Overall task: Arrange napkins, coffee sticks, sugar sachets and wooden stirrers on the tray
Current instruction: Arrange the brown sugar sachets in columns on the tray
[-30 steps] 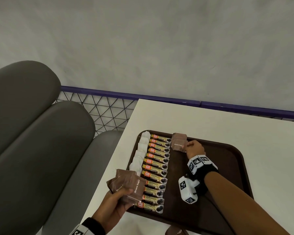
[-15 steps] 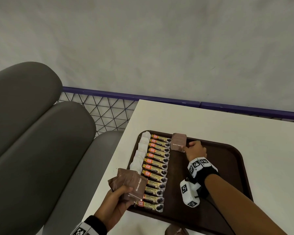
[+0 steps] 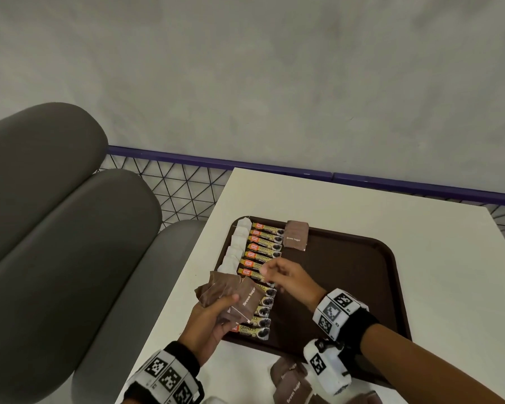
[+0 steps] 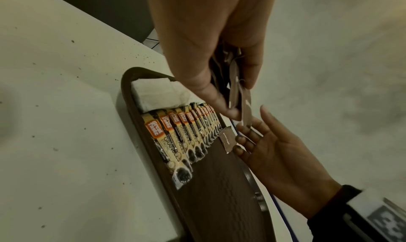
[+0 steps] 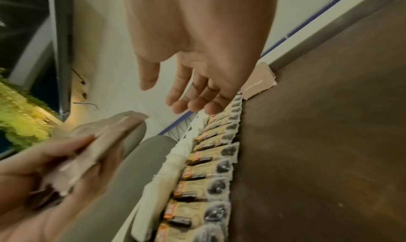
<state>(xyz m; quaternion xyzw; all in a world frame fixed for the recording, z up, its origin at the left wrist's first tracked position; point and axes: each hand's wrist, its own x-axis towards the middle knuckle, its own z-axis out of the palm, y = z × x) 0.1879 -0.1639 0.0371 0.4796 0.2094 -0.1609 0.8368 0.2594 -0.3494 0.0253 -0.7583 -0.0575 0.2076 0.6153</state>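
Note:
A brown tray [image 3: 347, 272] lies on the white table. Along its left side runs a column of white napkins [image 3: 236, 249] and beside it a row of coffee sticks [image 3: 264, 252]. One brown sugar sachet [image 3: 296, 236] lies alone at the tray's far edge, right of the sticks. My left hand [image 3: 228, 304] grips a fan of brown sugar sachets [image 3: 231, 293] over the tray's near left corner. My right hand [image 3: 270, 275] hovers over the sticks, fingers relaxed and empty, its tips close to the held sachets [image 4: 237, 89]. The right wrist view shows the open fingers [image 5: 193, 105].
More brown sugar sachets [image 3: 289, 380] lie on the table [image 3: 435, 258] at the near edge, by my right wrist. A grey padded bench [image 3: 70, 243] stands at the left. A purple rail with wire mesh [image 3: 187, 188] runs behind the table.
My right hand let go of the sachet at the tray's far edge and drew back toward my left hand. The left hand shifted its sachets slightly right, over the tray.

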